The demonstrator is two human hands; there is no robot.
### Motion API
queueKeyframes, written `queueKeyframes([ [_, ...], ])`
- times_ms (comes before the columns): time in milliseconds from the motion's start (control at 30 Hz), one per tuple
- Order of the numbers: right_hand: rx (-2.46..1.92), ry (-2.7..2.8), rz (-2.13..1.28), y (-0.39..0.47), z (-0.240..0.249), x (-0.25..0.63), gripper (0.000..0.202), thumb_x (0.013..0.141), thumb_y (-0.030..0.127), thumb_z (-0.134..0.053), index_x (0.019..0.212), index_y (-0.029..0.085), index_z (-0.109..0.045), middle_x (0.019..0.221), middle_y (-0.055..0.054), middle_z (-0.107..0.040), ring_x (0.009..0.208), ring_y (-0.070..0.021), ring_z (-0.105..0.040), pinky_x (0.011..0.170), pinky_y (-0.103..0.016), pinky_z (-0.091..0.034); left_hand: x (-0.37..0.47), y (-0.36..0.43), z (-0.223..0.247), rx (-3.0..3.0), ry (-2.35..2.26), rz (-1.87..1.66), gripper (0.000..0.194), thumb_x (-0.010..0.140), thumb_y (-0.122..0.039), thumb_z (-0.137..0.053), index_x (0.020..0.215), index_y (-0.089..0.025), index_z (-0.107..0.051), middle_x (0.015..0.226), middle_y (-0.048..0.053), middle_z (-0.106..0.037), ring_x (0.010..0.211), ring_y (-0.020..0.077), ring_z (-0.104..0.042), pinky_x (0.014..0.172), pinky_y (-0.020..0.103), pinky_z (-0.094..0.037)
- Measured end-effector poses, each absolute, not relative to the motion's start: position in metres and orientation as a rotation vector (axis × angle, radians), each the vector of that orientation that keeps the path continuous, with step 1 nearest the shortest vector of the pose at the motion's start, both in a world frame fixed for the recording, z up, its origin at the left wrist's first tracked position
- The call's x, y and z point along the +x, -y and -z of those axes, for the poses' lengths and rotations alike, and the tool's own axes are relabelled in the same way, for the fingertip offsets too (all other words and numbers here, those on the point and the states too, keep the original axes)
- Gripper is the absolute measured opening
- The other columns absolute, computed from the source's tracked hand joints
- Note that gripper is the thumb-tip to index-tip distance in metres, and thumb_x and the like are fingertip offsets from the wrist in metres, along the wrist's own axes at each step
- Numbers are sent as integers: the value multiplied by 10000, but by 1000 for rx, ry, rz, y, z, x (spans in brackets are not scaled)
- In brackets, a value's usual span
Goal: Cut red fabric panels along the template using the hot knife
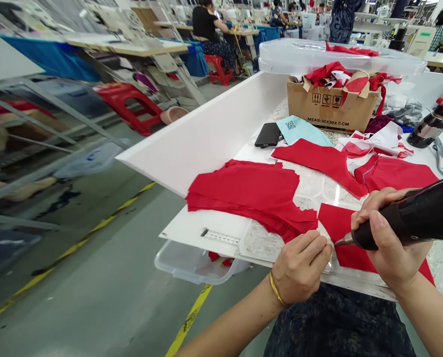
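My right hand (396, 248) is wrapped round a black bottle-shaped tool (422, 213) with a tapered metal tip. The tip points left and down, at the edge of a flat red fabric piece (336, 218) on the table. My left hand (303, 265), with fingers pinched together, holds a small white pointed piece (324, 232) beside that tip; whether it is paper or cloth I cannot tell. Left of it lies a stack of red fabric pieces (243, 191). More red cut pieces (318, 161) lie behind my hands.
A cardboard box (333, 106) of red scraps stands at the back under a clear plastic lid (340, 57). A phone (268, 135), a light blue sheet (303, 130) and a dark bottle (431, 124) lie nearby. A white side panel (206, 129) borders the table's left. Below hangs a plastic bin (184, 263).
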State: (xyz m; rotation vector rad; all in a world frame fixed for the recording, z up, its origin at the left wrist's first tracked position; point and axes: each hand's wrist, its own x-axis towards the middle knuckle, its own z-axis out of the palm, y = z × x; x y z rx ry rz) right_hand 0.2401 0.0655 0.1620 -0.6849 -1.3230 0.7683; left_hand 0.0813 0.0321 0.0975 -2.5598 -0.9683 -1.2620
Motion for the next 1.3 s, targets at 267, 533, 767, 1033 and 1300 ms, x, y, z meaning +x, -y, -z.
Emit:
queueKeyframes([
  [267,-633,1181,-707,-83,-170,250,274,877,264,-747,1083,270,-568,701,59,-609,546,-137,-589,506,-268,-525,92,-27,-104,-2650,983,1313,250,954,-33,-447,1015,-76,-686,949,140,-720,937,236,-678,838,358,-632],
  [533,-704,1138,-566,-148,-159,247,284,833,366,-781,921,240,-542,658,72,-562,486,-118,-546,510,-291,-535,118,-38,-105,-2683,1149,1079,317,1072,-186,-435,1200,-64,-699,1253,182,-722,1212,294,-667,1035,447,-614],
  [767,-696,1140,-589,-146,-154,240,218,836,296,-761,877,258,-550,675,52,-567,483,-123,-535,432,-274,-489,118,-45,-94,-2607,1260,1035,301,1070,-216,-479,1204,-54,-695,1249,202,-712,1225,332,-662,1043,503,-613],
  [1033,-745,1154,-582,-143,-151,241,188,850,286,-746,831,246,-563,648,51,-574,470,-126,-558,426,-272,-490,120,-43,-92,-2620,1302,1017,308,1075,-236,-481,1210,-53,-688,1244,210,-710,1201,332,-678,1037,503,-614],
  [1300,-730,1124,-551,-134,-165,274,353,806,369,-835,995,238,-567,644,69,-631,458,-157,-614,453,-302,-527,141,-40,-87,-2732,1212,1007,419,1077,-395,-558,1300,-55,-657,1353,213,-681,1317,314,-625,1106,453,-560],
])
